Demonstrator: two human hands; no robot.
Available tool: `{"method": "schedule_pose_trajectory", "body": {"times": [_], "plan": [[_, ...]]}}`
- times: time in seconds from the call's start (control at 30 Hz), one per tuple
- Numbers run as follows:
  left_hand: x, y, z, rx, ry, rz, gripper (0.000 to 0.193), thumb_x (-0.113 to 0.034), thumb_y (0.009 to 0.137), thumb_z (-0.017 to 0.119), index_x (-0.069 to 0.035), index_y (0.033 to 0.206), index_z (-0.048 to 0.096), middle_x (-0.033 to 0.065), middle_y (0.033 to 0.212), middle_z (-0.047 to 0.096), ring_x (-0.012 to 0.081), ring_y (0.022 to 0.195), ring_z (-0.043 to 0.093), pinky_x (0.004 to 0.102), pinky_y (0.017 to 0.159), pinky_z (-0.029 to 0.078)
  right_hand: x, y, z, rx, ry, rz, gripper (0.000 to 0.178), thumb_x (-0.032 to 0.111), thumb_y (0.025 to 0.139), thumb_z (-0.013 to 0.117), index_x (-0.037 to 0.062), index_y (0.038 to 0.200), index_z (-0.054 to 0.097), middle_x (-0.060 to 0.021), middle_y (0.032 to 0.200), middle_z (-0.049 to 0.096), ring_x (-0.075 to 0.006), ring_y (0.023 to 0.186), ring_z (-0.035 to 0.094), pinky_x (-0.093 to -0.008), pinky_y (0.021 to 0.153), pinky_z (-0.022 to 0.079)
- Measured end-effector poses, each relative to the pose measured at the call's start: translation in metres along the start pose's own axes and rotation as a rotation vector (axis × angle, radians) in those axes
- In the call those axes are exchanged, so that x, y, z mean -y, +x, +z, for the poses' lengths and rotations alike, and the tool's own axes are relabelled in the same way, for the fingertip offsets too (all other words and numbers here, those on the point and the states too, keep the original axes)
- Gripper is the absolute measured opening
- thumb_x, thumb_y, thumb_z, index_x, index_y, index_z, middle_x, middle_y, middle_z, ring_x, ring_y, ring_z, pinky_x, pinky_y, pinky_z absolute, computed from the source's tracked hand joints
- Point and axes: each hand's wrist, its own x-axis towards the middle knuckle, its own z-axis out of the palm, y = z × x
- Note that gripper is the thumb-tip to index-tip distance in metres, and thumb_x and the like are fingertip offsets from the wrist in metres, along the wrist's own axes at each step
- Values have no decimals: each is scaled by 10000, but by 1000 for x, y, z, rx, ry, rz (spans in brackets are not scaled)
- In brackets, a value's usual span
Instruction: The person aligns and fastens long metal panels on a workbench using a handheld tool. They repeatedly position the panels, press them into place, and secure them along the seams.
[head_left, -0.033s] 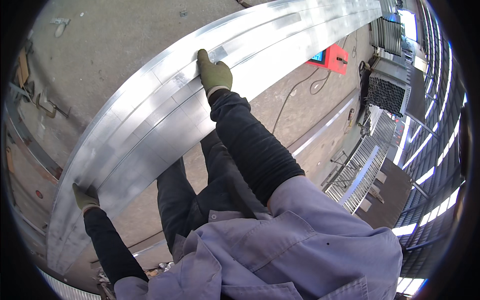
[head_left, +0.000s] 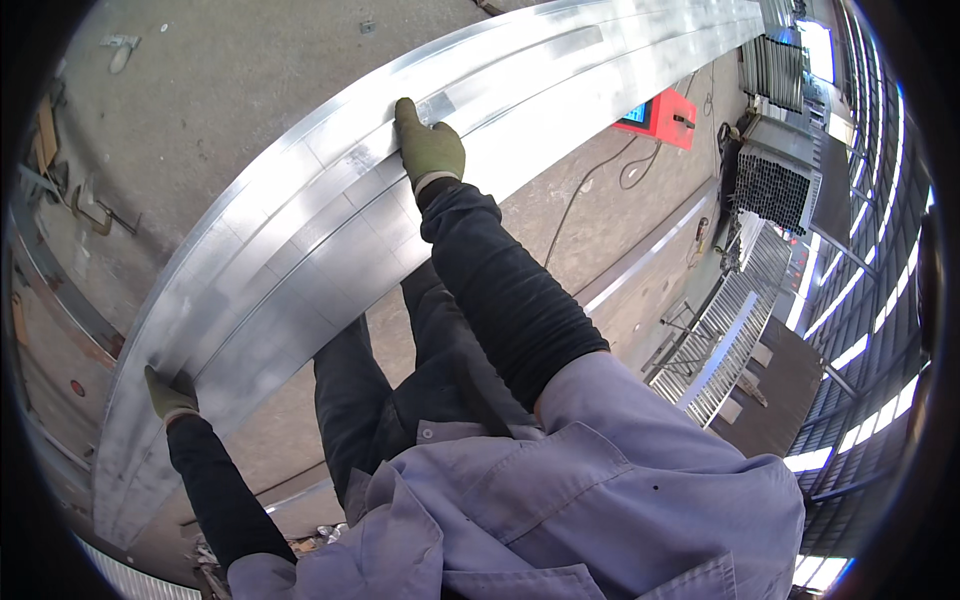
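long metal panel (head_left: 330,265) stretches from lower left to upper right, just in front of the person's legs (head_left: 350,385). left hand (head_left: 173,392) and right hand (head_left: 432,145), both gloved, touch it well apart; whether either grips cannot be told. handling seems under way, hands placed; what is left does not show.

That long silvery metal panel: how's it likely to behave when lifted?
The metal panel is probably fairly stiff lengthwise, since its profile looks ribbed. Likely slippery too, given its smooth, glossy face. Being far longer than wide, it may swing or dip at the ends.
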Motion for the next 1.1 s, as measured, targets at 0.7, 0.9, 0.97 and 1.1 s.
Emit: {"method": "schedule_pose_trajectory", "body": {"times": [0.7, 0.9, 0.97, 1.1], "plan": [[3, -75, 70, -273, 56, 85, 668, -487, 830, 829, 119, 1085, 714, 179, 1040, 733, 305, 831, 734, 427, 671, 624, -11, 53, -9, 11, -117, -280, 894, 869, 897, 533, 14, 732, 733, -84, 660, 659, -223, 627, 589, -362, 653, 459], [4, -75, 71, -310, 6, 142, 661, -443, 829, 844, 152, 1088, 716, 184, 1065, 748, 288, 885, 744, 411, 704, 636, -15, 61, -3, 26, -76, -166, 892, 870, 879, 567, -1, 816, 751, -92, 710, 680, -220, 666, 598, -345, 692, 460], [2, -78, 74, -319, 38, 130, 676, -445, 827, 850, 158, 1100, 712, 192, 1089, 751, 287, 892, 745, 411, 716, 638, -19, 69, -5, 11, -104, -186, 887, 868, 875, 575, 0, 789, 735, -91, 707, 676, -227, 668, 600, -348, 697, 463], [6, -78, 74, -352, 43, 153, 707, -470, 830, 842, 170, 1102, 709, 217, 1112, 755, 294, 912, 752, 408, 732, 630, -31, 77, -6, 6, -120, -326, 877, 852, 873, 601, -13, 795, 722, -95, 703, 666, -227, 672, 605, -355, 683, 470]]}}
